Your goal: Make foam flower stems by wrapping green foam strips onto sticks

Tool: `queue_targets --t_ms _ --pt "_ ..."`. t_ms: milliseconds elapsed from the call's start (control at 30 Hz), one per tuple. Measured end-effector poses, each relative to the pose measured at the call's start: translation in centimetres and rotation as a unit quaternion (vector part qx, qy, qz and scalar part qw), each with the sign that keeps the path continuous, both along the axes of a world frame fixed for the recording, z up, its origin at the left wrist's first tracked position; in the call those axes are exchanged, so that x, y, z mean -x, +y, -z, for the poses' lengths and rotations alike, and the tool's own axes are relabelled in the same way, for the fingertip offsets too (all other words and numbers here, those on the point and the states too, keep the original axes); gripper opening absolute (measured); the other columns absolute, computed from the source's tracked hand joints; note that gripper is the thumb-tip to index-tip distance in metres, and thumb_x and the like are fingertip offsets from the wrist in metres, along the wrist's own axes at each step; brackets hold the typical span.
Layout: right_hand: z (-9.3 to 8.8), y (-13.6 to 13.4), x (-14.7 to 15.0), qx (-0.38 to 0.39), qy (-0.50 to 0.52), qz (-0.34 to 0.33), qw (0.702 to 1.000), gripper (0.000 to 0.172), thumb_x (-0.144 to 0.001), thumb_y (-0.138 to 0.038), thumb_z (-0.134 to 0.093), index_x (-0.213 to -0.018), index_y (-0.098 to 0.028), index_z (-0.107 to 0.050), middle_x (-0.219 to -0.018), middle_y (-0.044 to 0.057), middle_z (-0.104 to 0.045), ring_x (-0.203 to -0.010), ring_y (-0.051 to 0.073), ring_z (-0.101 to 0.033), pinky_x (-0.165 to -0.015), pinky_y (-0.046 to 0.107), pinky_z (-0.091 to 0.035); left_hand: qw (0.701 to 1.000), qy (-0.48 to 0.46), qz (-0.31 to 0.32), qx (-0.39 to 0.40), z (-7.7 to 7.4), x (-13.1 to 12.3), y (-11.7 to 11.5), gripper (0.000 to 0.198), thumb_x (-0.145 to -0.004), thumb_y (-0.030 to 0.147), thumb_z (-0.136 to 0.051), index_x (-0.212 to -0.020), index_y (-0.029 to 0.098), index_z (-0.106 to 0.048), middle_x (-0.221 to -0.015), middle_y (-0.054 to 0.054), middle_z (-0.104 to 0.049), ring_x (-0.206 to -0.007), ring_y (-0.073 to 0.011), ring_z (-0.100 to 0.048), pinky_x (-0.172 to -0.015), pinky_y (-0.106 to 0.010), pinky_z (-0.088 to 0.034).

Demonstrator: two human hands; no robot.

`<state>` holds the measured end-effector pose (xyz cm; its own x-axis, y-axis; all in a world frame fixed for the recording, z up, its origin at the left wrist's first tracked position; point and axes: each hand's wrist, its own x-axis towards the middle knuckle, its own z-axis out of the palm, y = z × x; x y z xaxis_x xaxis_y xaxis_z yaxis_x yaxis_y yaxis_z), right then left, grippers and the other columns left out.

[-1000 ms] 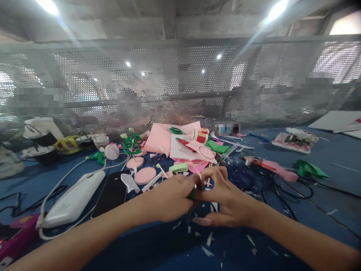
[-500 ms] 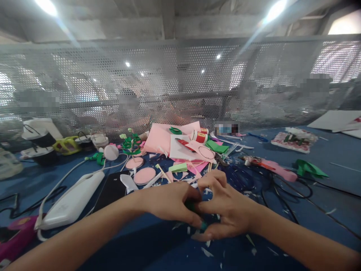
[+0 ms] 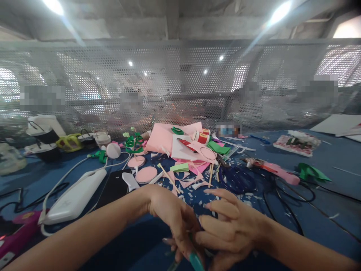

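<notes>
Low in the middle of the head view, my left hand [image 3: 176, 218] is bent downward, its fingers pinched round a small green strip [image 3: 196, 261]. My right hand [image 3: 228, 222] is beside it, touching or nearly touching, with its fingers curled and partly spread; its thumb side is cut off by the lower edge, so its hold cannot be made out. Beyond the hands lie pink paper scraps [image 3: 194, 183], a light green paper piece [image 3: 179, 168] and thin wooden sticks [image 3: 211, 175]. Two pink discs [image 3: 146, 175] lie to the left of the scraps.
A white power bank [image 3: 76, 195] with a cable and a black phone [image 3: 113, 188] are at the left. Small pots [image 3: 45, 149] stand farther back. At the right lie a pink glue gun [image 3: 278, 172], dark cables and green paper [image 3: 313, 172]. Perforated screen [image 3: 175, 82] behind.
Both hands have moved down and toward me. My left wrist has bent more, and the green strip shows more at its fingertips. My right fingers have shifted lower. The view has moved slightly.
</notes>
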<state>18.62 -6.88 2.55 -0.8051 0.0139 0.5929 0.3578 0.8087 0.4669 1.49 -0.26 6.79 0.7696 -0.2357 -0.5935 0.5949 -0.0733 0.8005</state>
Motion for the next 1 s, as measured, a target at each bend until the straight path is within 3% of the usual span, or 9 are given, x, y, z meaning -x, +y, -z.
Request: queue_targets --t_ms 167,333,433,500,600,700,767,867,1000 --pt "-0.3 -0.1 -0.4 -0.045 -0.015 0.03 0.998 0.024 -0.082 -0.049 -0.05 -0.083 -0.029 -0.062 -0.073 -0.002 -0.061 -0.074 0.019 -0.041 -0.084 0.037 -0.03 0.996 0.015 -0.072 0.045 0.8 0.0 -0.7 0.011 -0.056 0.004 -0.056 -0.059 0.014 -0.059 -0.047 0.002 -0.053 -0.037 -0.0114 -0.047 -0.036 -0.02 -0.036" --pt "-0.9 0.9 -1.2 -0.065 0.027 0.009 0.997 0.033 -0.083 -0.054 -0.043 -0.086 -0.028 -0.063 -0.079 -0.001 -0.062 -0.079 0.02 -0.041 -0.088 0.037 -0.028 0.986 -0.003 -0.14 0.088 0.8 0.5 -0.6 0.015 -0.064 0.006 -0.048 -0.065 0.015 -0.059 -0.051 0.002 -0.051 -0.044 -0.0138 -0.052 -0.048 -0.028 -0.045" --pt "-0.9 1.7 -1.5 -0.057 0.026 0.008 0.998 0.031 -0.082 -0.051 -0.045 -0.089 -0.026 -0.062 -0.087 0.0 -0.061 -0.084 0.02 -0.039 -0.089 0.037 -0.026 0.983 -0.002 -0.176 0.058 1.0 0.6 0.3 0.016 -0.067 0.005 -0.048 -0.071 0.015 -0.059 -0.06 0.002 -0.055 -0.05 -0.0117 -0.054 -0.057 -0.028 -0.047" --pt "-0.5 2.3 -1.5 -0.037 0.015 0.02 0.999 0.034 -0.081 -0.053 -0.046 -0.089 -0.024 -0.062 -0.092 0.002 -0.059 -0.088 0.02 -0.039 -0.091 0.038 -0.025 0.98 -0.016 -0.2 0.012 1.3 0.6 1.0 0.014 -0.068 0.006 -0.051 -0.075 0.016 -0.058 -0.063 0.002 -0.054 -0.051 -0.0092 -0.051 -0.057 -0.024 -0.045" --pt "0.2 2.9 -1.6 0.009 0.028 0.036 0.999 0.039 -0.081 -0.057 -0.043 -0.089 -0.023 -0.062 -0.098 0.005 -0.056 -0.094 0.022 -0.039 -0.093 0.041 -0.022 0.978 -0.051 -0.183 -0.081 1.3 0.5 1.9 0.012 -0.07 0.011 -0.054 -0.08 0.014 -0.059 -0.066 0.002 -0.055 -0.055 -0.0079 -0.049 -0.058 -0.021 -0.042" --pt "0.7 3.2 -1.5 0.042 0.041 0.063 0.996 0.041 -0.082 -0.058 -0.044 -0.093 -0.023 -0.062 -0.103 0.006 -0.053 -0.098 0.023 -0.038 -0.094 0.042 -0.021 0.957 -0.08 -0.148 -0.236 0.6 0.5 1.9 0.012 -0.07 0.014 -0.054 -0.081 0.013 -0.059 -0.068 0.002 -0.056 -0.059 -0.0087 -0.049 -0.059 -0.02 -0.04" --pt "0.7 3.2 -1.4 0.05 0.021 0.086 0.995 0.045 -0.081 -0.061 -0.043 -0.091 -0.022 -0.063 -0.105 0.006 -0.052 -0.098 0.023 -0.037 -0.094 0.041 -0.021 0.923 -0.101 -0.113 -0.354 -0.1 0.5 1.4 0.011 -0.069 0.013 -0.054 -0.079 0.014 -0.059 -0.07 0.002 -0.058 -0.063 -0.0103 -0.051 -0.059 -0.02 -0.039" --pt "0.7 3.0 -1.3 0.061 -0.007 0.105 0.993 0.05 -0.08 -0.064 -0.04 -0.084 -0.021 -0.064 -0.107 0.007 -0.051 -0.1 0.024 -0.035 -0.094 0.04 -0.021 0.873 -0.139 -0.076 -0.461 -0.5 0.7 0.6 0.014 -0.071 0.012 -0.053 -0.083 0.015 -0.06 -0.078 0.0 -0.062 -0.072 -0.0126 -0.054 -0.065 -0.021 -0.041" --pt "0.7 3.0 -1.5 0.096 -0.002 0.153 0.983 0.05 -0.081 -0.064 -0.039 -0.085 -0.021 -0.065 -0.111 0.009 -0.047 -0.101 0.026 -0.033 -0.092 0.041 -0.022 0.783 -0.19 -0.073 -0.587 0.5 0.6 0.4 0.016 -0.077 0.011 -0.047 -0.087 0.015 -0.058 -0.081 -0.002 -0.061 -0.077 -0.0144 -0.054 -0.071 -0.024 -0.041"
